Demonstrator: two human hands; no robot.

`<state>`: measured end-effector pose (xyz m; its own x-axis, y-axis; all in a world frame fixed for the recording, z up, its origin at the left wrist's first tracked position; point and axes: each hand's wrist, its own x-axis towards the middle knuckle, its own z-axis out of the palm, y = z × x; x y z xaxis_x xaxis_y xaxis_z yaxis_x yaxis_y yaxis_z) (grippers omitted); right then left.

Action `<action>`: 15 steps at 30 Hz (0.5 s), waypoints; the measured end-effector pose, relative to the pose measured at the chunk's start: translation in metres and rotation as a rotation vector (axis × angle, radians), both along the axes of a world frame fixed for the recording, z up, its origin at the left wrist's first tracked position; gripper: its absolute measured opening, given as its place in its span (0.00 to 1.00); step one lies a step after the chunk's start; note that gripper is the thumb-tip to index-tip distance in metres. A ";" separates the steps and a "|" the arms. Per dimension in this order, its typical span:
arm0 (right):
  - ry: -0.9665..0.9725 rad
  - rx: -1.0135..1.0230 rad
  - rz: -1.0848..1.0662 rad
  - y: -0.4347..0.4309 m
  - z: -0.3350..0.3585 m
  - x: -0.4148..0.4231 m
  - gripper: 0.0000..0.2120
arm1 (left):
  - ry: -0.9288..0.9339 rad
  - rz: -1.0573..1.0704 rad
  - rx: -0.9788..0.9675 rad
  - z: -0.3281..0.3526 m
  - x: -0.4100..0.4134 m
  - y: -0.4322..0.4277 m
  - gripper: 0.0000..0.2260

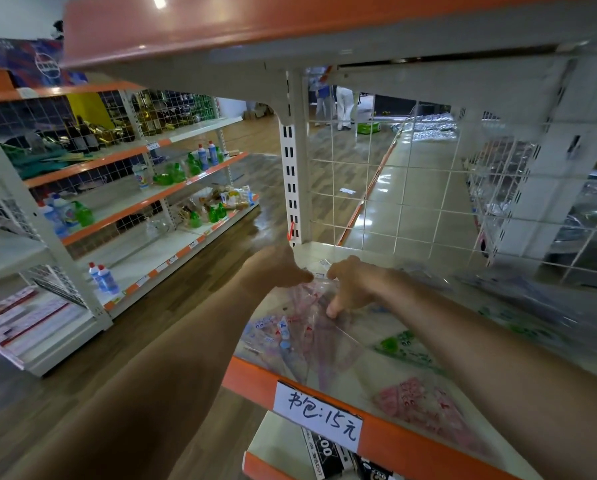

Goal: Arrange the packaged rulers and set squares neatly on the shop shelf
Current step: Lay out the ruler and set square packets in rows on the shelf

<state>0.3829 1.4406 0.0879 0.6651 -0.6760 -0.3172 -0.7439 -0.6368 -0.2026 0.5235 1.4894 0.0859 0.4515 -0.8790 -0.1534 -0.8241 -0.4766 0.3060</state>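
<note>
Gripping 1 pink packet (pixel 312 329): left hand (pixel 278 268), right hand (pixel 356 282).

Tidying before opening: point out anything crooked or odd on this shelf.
The pink packet at the front and the green packet behind it lie slanted to the shelf edge. The price label reads school bag, not rulers.

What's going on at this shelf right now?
A person is tidying stationery packets on a shop shelf. The left hand and right hand both hold the far end of a clear pink packet at the shelf's left end. Green packets and another pink packet lie loose to its right.
</note>
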 end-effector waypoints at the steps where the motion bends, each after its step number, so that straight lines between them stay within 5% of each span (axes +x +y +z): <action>1: 0.004 0.002 -0.002 0.000 0.000 0.001 0.39 | -0.026 0.042 -0.024 -0.003 0.004 -0.004 0.20; 7: -0.008 -0.025 0.023 -0.002 -0.001 0.002 0.31 | 0.061 0.157 -0.090 -0.049 0.031 -0.049 0.49; 11: 0.013 -0.019 0.030 -0.005 0.001 0.002 0.30 | 0.274 0.100 -0.131 -0.048 0.037 -0.052 0.30; 15: -0.032 -0.004 -0.008 -0.010 0.002 0.004 0.32 | 0.254 0.230 -0.097 -0.030 0.038 -0.041 0.22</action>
